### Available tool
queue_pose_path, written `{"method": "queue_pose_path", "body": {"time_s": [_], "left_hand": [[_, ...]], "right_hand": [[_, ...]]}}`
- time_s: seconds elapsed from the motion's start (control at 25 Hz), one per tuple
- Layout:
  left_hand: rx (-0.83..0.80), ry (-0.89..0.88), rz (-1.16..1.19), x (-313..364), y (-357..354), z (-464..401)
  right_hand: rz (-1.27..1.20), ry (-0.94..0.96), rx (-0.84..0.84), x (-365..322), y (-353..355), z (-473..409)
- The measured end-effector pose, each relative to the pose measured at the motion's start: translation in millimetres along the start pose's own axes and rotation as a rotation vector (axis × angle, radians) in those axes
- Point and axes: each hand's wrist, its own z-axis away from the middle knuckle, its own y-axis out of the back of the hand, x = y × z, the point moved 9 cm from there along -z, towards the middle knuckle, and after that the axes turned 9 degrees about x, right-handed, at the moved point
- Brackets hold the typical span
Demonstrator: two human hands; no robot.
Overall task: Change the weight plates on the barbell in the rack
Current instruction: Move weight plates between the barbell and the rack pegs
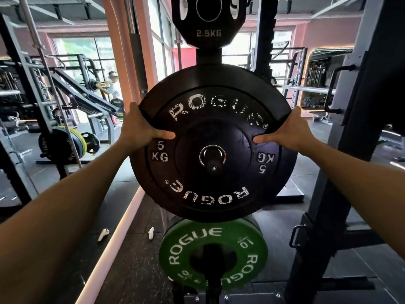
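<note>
A black 5 kg plate (210, 189) fills the middle of the head view, its centre hole over a dark storage peg (213, 166). My left hand (140, 126) grips its left rim, thumb on the face and fingers behind. On the right rim my right hand (289, 130) holds it the same way. A chrome barbell (306, 89) lies across the rack behind at the right, only partly seen.
Above hangs a black 2.5 kg plate (208, 20) and below sits a green 10 kg plate (213, 255) on the same storage post. The dark rack upright (350, 150) stands close on the right. Two small white objects (103, 234) lie on the floor. A person (112, 86) works far left.
</note>
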Motion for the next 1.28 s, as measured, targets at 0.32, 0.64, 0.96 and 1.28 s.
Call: {"method": "queue_pose_path", "body": {"time_s": [0.32, 0.64, 0.96, 1.28], "left_hand": [[0.054, -0.019, 0.032, -27, -50, -53], [0.037, -0.040, 0.000, -43, -83, -93], [0.024, -0.053, -0.057, -36, -79, -85], [-0.069, -0.109, -0.160, -18, -60, -57]], "right_hand": [[-0.033, 0.061, 0.081, 11, -49, -60], [-0.022, 0.056, 0.060, 31, -84, -104], [0.009, 0.028, 0.042, 30, -80, -101], [0.189, 0.164, -0.142, 8, -55, -74]]}}
